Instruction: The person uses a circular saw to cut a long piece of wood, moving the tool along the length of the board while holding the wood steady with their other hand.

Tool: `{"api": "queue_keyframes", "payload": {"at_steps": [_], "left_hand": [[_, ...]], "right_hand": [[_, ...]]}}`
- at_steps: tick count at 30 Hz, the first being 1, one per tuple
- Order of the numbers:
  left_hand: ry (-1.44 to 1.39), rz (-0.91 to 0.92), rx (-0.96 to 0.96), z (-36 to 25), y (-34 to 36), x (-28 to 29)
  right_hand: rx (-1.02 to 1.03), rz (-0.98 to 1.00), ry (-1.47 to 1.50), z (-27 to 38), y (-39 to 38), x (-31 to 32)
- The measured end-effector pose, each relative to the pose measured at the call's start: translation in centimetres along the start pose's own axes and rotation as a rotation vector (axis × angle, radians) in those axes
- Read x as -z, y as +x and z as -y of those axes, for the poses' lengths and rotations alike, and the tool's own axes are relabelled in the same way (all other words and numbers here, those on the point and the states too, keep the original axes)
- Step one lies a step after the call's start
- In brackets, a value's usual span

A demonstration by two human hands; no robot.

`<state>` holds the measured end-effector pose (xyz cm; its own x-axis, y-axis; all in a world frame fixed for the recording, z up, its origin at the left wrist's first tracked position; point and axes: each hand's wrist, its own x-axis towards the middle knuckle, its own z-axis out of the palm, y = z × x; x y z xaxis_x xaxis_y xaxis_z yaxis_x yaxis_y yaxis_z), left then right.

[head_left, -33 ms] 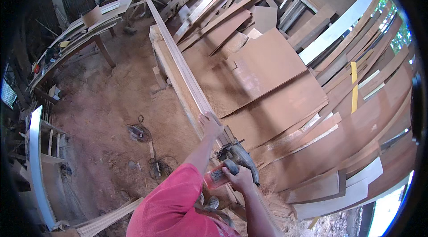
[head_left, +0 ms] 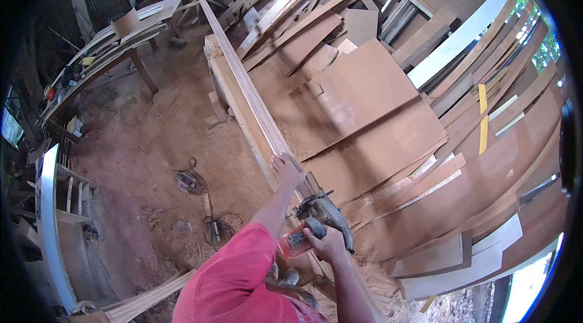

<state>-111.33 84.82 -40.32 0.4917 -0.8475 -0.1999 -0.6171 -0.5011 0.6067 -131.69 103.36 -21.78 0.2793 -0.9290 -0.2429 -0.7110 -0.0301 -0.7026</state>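
Left grip [head_left: 286, 171]: bare; wide, fingers spread and laid over the upper face of the long board, just ahead of the saw.
Right grip [head_left: 328, 244]: bare; narrow, fingers wrapped around the dark handle of the circular saw.
Circular saw [head_left: 335, 212]: on the long board, nearer the body than the left grip; curved grey-black guard, blocky orange-red rear section; blade edge not visible.
Long board [head_left: 248, 82]: straight, narrow wood with lengthwise lines, pale along one edge; runs from upper left down past the saw; cannot tell whether one piece or several.
Support: narrow desk [head_left: 235, 101] beneath the long board, light tan wood, dusty top, rough far end.
Sheet stock: flat brown panels [head_left: 373, 92] right of the long board, overlapping, straight-edged, some dusted; a white strip [head_left: 458, 37] and a thin yellow strip [head_left: 483, 117] among wood lengths farther right.
Floor: reddish-brown floor [head_left: 146, 159], powdery, scattered with chips.
On floor: dark corded tool [head_left: 188, 182], boxy; loosely looped black cable [head_left: 220, 226] near it.
Far left: side desk [head_left: 141, 71] with splayed wooden leg, bearing thin sheets; ribbed metal wall [head_left: 91, 4] behind.
Clothing: pinkish-red sleeve [head_left: 228, 274], soft cloth, on the left arm.
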Motion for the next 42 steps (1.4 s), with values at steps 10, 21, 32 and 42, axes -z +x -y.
{"api": "queue_keyframes", "payload": {"at_steps": [10, 21, 32, 42], "left_hand": [[-0.108, -0.121, -0.032, 0.2, 0.4, -0.9], [-0.174, -0.112, -0.031, -0.2, -6.6, -4.5], [-0.229, -0.179, -0.283, 4.5, -13.0, -1.6], [-0.189, 0.363, -0.289, 3.9, -18.3, 1.5]], "right_hand": [[-0.074, 0.058, -0.059, 0.4, -0.8, 0.4], [-0.242, 0.105, -0.064, -3.4, -7.0, 2.0], [-0.059, 0.028, 0.045, -3.1, -7.3, 3.0], [0.002, 0.058, -0.032, -3.8, -7.9, 3.4]]}}
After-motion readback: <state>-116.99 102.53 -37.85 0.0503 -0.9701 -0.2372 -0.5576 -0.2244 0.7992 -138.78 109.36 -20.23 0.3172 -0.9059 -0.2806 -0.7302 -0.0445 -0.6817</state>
